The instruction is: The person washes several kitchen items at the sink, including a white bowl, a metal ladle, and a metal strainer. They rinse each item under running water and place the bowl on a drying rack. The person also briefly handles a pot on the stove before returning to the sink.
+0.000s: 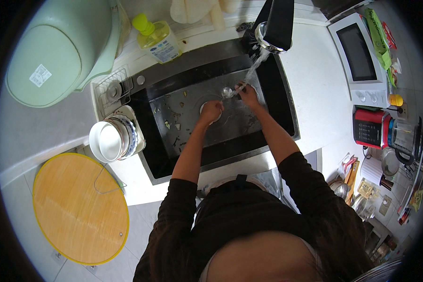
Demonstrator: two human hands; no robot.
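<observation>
Both of my hands are inside the black sink. My left hand is closed on the thin handle of a metal spoon, above a round white thing that it mostly covers. My right hand is to the right of the spoon's bowl, fingers bent, with water running over them; whether it grips anything cannot be made out. A stream of water falls from the faucet towards the spoon and my right fingers. Food scraps lie on the sink floor at the left.
Stacked bowls stand at the sink's left edge, below a wire rack. A yellow soap bottle is behind the sink. A green basin is at upper left, a round cutting board lower left, a microwave at right.
</observation>
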